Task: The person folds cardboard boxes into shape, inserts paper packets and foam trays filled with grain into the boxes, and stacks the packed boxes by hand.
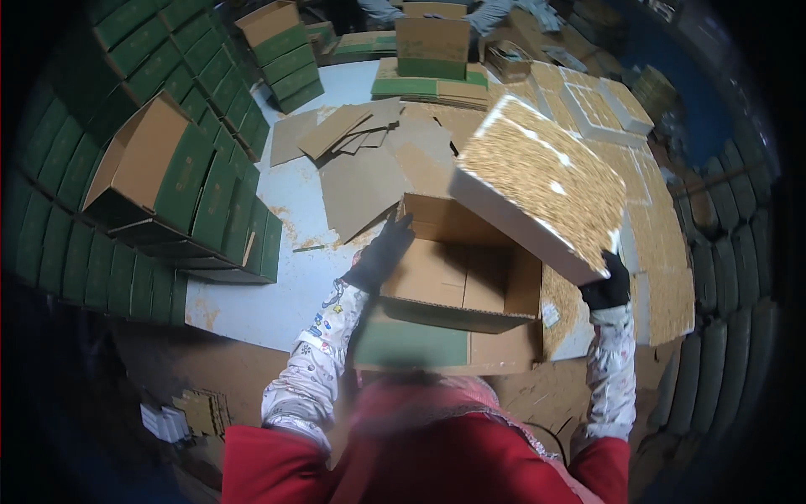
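My left hand [382, 256], in a dark glove, grips the left rim of an open cardboard box [462, 315] in front of me. The inside of the box shows bare brown walls and floor. My right hand [608, 284], also gloved, holds the near right corner of a white block-shaped tray [520, 238]. Its top is covered with a tan, flaky, straw-like material, with a few white patches showing. The tray is tilted and hangs over the right side of the box, its lower left side toward the opening. My right fingertips are partly hidden by the tray.
Green-and-brown cartons stand stacked at the left, an open carton [134, 160] on top. Loose cardboard sheets [361, 181] lie beyond the box. More tan-topped trays [600, 113] cover the right side. Across the table [315, 307], another person's hands are near an upright carton [432, 46].
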{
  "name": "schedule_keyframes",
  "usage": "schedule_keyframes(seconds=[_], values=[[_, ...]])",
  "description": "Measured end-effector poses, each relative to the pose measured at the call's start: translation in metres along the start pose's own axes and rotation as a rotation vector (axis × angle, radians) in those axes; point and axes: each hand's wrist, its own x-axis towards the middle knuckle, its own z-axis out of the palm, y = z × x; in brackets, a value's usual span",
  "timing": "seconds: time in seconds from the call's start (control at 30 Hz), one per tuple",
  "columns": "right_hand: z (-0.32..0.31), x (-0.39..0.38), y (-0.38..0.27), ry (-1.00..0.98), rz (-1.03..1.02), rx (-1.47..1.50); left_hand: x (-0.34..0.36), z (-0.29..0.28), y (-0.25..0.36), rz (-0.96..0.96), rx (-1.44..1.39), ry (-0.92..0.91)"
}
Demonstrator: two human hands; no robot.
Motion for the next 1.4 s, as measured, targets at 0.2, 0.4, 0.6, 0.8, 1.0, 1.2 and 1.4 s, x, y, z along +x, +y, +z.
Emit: schedule_keyframes(seconds=[0.2, 0.4, 0.6, 0.8, 1.0, 1.2, 1.4], values=[[0.065, -0.017, 0.047, -0.161, -0.04, -0.253, -0.013, -0.006, 0.036, -0.295, -1.104, -0.06], [0.061, -0.066, 0.071, -0.145, 0.014, -0.499, -0.012, 0.002, 0.014, -0.246, -1.154, -0.215], [0.036, -0.064, 0.095, -0.186, -0.003, -1.02, -0.021, 0.005, 0.0, 0.35, -0.247, 0.006], [0.003, -0.04, 0.124, -0.063, 0.127, -1.849, -0.022, -0.003, 0.02, 0.152, -0.527, -0.016], [0.038, -0.003, 0.123, -0.245, 0.498, -2.26, 0.028, 0.007, -0.066, -0.197, -0.31, 0.184], [0.062, 0.02, 0.129, -0.398, 0.504, -2.459, 0.082, 0.017, -0.101, -0.388, 0.773, 0.026], [0.051, -0.023, 0.091, 0.055, -0.515, -1.737, 0.108, 0.013, -0.128, -0.35, 0.767, -0.015]])
